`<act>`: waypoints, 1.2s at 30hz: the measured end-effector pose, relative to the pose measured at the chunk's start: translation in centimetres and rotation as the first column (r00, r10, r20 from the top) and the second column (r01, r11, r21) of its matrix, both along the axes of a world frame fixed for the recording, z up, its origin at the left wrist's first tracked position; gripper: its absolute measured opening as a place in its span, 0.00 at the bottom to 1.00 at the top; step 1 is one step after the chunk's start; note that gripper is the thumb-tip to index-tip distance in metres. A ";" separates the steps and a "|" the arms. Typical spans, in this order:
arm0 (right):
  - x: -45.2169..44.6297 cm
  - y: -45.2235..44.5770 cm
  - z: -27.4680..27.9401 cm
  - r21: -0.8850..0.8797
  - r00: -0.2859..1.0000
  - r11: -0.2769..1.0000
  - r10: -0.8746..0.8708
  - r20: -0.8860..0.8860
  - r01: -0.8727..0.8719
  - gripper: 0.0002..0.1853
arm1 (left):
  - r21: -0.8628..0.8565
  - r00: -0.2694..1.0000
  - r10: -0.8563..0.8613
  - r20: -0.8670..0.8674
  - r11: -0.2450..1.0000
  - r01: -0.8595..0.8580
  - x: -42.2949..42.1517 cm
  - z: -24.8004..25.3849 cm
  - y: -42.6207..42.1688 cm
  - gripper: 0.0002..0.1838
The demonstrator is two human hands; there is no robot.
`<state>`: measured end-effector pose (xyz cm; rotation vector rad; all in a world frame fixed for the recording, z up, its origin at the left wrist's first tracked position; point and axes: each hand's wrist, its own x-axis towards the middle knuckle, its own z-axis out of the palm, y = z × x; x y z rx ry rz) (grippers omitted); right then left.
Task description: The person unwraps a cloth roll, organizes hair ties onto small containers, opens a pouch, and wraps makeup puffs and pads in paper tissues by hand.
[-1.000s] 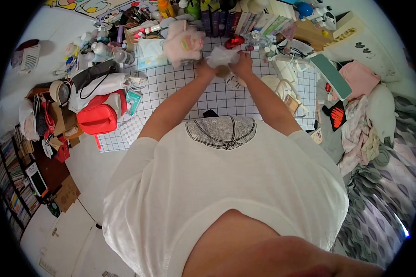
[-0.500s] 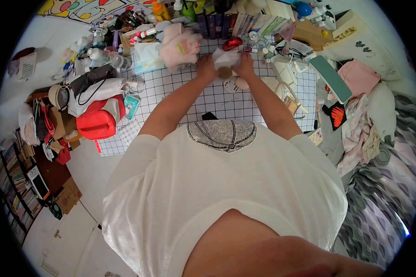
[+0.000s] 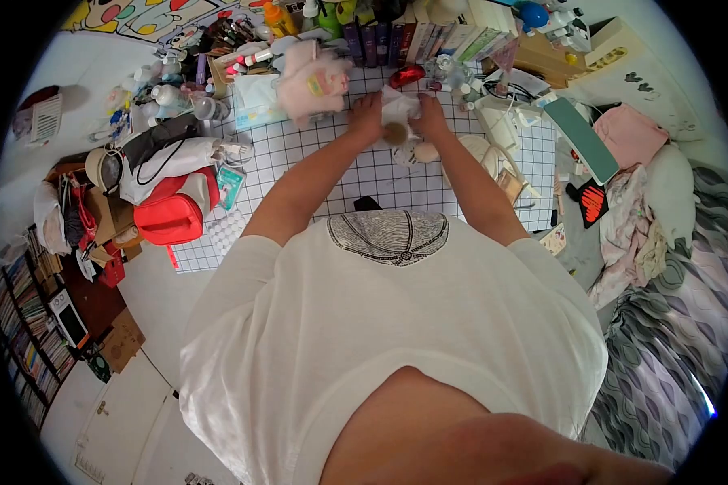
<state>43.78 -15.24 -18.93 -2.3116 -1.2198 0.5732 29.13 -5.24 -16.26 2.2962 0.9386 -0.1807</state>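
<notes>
A thin white sheet, perhaps a tissue (image 3: pixel 399 103), lies crumpled between my two hands on the grid-patterned table. My left hand (image 3: pixel 366 117) has its fingers closed at the left edge of this sheet. On its other edge are the bent fingers of my right hand (image 3: pixel 430 120). Just below the sheet is a small round brown item (image 3: pixel 395 134), too blurred to name. Close to my right wrist sits a pale rounded object (image 3: pixel 425 152), beside a white round piece with dark print (image 3: pixel 402 155). My fingertips are small and partly hidden.
A pink plush toy (image 3: pixel 314 85) and a light blue packet (image 3: pixel 259 103) stand to the left. Behind are a red shiny object (image 3: pixel 407 76) and a row of books (image 3: pixel 388 44). A red bag (image 3: pixel 168 218) lies left; a green-topped lamp (image 3: pixel 581 139) reaches in at right.
The white sheet has bunched up and shifted slightly right. My left hand has moved a little right with it. The round brown item shows more fully below the sheet.
</notes>
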 end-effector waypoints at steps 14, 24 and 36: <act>1.2 0.0 0.9 0.033 0.962 0.962 0.271 0.016 -0.271 0.37 | 0.047 0.998 0.011 -0.059 0.999 -0.009 0.9 -0.6 0.2 0.48; 0.8 0.6 1.2 -0.168 0.985 0.971 0.163 -0.050 -0.169 0.41 | 0.014 0.995 -0.035 -0.097 0.999 0.037 0.9 0.1 1.1 0.44; -1.1 0.1 2.8 -0.004 0.990 0.990 0.142 -0.023 -0.142 0.28 | 0.079 0.998 -0.066 -0.016 0.995 0.067 -0.6 1.9 0.4 0.31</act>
